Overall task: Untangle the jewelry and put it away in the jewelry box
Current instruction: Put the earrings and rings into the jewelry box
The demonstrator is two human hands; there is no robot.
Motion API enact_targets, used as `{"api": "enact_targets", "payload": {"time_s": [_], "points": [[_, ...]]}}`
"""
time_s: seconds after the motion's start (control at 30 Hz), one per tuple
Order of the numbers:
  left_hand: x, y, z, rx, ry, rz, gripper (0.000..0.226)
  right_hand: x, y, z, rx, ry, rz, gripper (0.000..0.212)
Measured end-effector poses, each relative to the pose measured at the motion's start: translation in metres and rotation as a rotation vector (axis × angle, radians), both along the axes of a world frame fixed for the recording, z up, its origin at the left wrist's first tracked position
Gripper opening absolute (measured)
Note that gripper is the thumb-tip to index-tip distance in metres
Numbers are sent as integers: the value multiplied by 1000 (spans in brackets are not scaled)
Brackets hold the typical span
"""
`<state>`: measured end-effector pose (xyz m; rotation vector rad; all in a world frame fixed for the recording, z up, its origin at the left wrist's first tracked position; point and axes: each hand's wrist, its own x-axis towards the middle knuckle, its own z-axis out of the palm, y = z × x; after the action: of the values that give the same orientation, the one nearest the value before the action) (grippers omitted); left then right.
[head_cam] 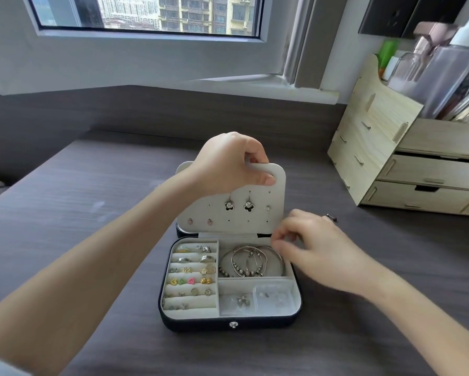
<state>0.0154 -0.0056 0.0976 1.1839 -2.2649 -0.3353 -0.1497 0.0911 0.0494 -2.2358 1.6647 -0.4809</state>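
A dark jewelry box with a pale lining lies open on the desk. My left hand grips the top edge of its upright earring panel, which carries two flower drop earrings and small studs. My right hand hovers at the panel's lower right corner, fingertips pinched together; whether they hold anything I cannot tell. Silver bangles and beaded bracelets fill the upper right compartment. Rings and small earrings sit in the left rows. Small clear bags lie in the lower right compartment.
A dark wood-grain desk holds the box. A pale wooden drawer organiser stands at the right, with bottles and clear containers on top. A small dark item lies on the desk behind my right hand. A window sill runs along the back.
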Motion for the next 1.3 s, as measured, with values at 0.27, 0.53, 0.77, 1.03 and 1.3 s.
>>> {"api": "enact_targets", "payload": {"time_s": [0.27,0.53,0.77,1.03,1.3], "points": [[1,8,-2,-102,-7,-6,22,-33,-1,20,562,-1005,165,13],[3,8,-6,-166,30,-20,22,-42,-17,4,805,-1417,192,15],[2,4,-8,-167,35,-35,21,-50,-26,-6,880,-1518,154,18],[3,0,-10,-197,24,-61,28,-53,-26,-13,892,-1554,129,22],[4,-5,-12,-192,23,-78,29,-54,-25,-14,829,-1556,157,22]]}}
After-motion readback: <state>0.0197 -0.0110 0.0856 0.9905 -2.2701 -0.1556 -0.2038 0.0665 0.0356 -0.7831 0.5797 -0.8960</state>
